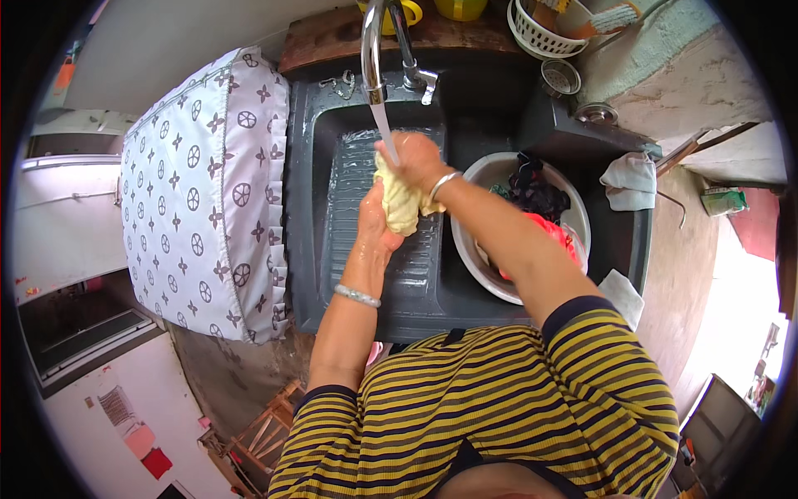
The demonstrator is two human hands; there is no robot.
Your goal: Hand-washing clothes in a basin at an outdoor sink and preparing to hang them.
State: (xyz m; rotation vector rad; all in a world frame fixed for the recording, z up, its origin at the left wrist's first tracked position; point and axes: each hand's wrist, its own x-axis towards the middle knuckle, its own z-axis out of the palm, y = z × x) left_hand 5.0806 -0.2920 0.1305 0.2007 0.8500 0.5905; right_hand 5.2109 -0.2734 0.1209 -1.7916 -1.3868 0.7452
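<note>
Both of my hands hold a bunched pale yellow cloth (399,199) over the ribbed washboard (355,249) of a dark grey laundry sink. My left hand (376,218), with a bangle on the wrist, grips the cloth from its lower left side. From above, my right hand (416,159) is closed on its upper part, a silver bangle at that wrist. Water runs from the chrome faucet (374,68) onto my right hand and the cloth. Right of the washboard, a round whitish basin (466,249) holds dark and bright red wet clothes (541,193), partly hidden by my right forearm.
A patterned fabric cover (193,193) stands along the sink's left side. Behind the sink, a white basket (548,37) holds brushes. A metal strainer (560,78) sits at the back right. One cloth (629,181) hangs over the right rim, another (622,299) lies near the front right corner.
</note>
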